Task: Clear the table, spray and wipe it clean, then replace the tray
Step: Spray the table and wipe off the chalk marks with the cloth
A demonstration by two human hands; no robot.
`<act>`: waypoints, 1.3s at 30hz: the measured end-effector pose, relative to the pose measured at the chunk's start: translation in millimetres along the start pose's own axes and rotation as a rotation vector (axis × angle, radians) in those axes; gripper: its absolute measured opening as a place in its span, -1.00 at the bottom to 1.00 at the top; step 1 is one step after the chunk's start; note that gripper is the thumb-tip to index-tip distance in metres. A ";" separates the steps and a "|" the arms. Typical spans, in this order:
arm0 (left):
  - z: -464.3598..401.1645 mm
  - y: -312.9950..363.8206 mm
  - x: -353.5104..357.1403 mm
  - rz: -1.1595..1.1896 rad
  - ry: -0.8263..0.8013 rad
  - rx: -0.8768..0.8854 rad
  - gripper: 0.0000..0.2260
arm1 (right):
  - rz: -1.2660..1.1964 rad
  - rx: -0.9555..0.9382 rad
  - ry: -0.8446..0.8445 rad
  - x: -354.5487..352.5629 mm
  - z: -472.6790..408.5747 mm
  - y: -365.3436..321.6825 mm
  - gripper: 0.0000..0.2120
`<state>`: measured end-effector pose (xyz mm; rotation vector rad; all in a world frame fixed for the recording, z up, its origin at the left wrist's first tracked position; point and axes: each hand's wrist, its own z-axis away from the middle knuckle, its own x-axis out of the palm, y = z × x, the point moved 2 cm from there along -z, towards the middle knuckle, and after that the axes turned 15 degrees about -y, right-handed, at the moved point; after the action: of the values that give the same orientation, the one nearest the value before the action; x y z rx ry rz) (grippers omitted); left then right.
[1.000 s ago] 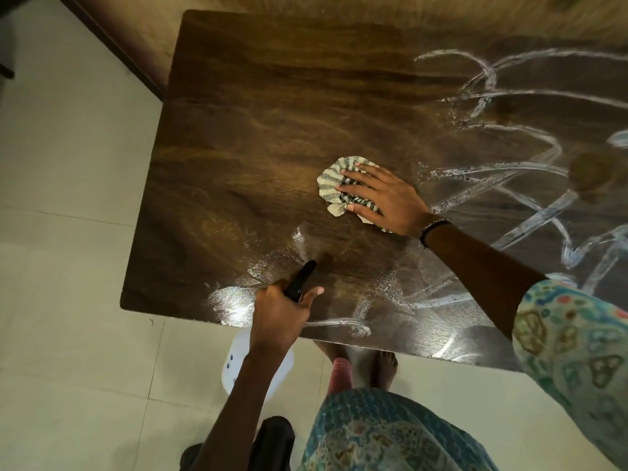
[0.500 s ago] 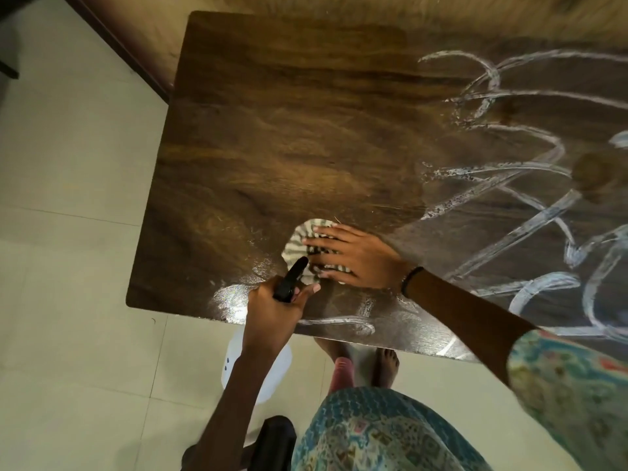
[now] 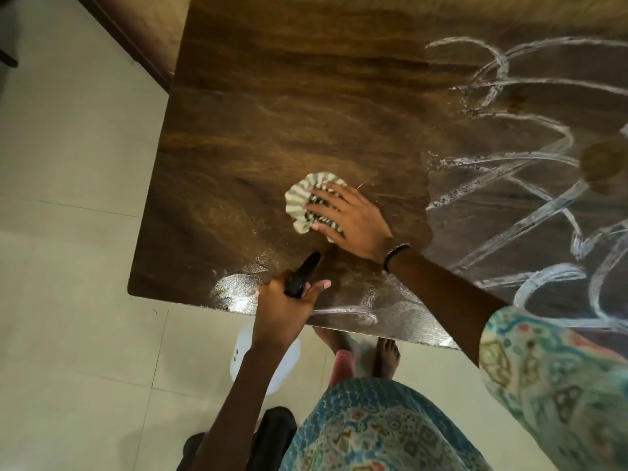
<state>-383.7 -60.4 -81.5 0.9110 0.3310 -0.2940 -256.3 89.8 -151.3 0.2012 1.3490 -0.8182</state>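
Cloth (image 3: 307,205) slid away from near edge, right hand (image 3: 351,226) flat on it mid-table (image 3: 272,107). Left hand (image 3: 283,309) grips spray bottle (image 3: 265,362) at edge. White foam streaks (image 3: 530,158) right; beige tile floor (image 3: 68,232).

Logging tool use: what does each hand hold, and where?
Left hand grips the spray bottle at its black head. Right hand presses flat on the cloth.

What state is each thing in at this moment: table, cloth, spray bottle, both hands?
Table: bare of items, wiped on its left part, white foam streaks on its right.
Foam streaks: unwiped, looping lines.
Cloth: bunched, pressed flat on the table.
Right hand: fingers spread, pressing on the cloth.
Spray bottle: nozzle over the near edge, body below it.
Left hand: closed round the bottle neck.
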 end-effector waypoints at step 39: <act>73.6 -51.4 68.4 -0.072 0.026 -0.061 -0.61 | -0.060 -0.078 -0.036 23.3 92.9 14.2 -0.55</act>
<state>-329.8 -157.0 -103.9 0.8448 0.3951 -0.3373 -174.9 37.4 -153.8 0.0845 1.3559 -0.8138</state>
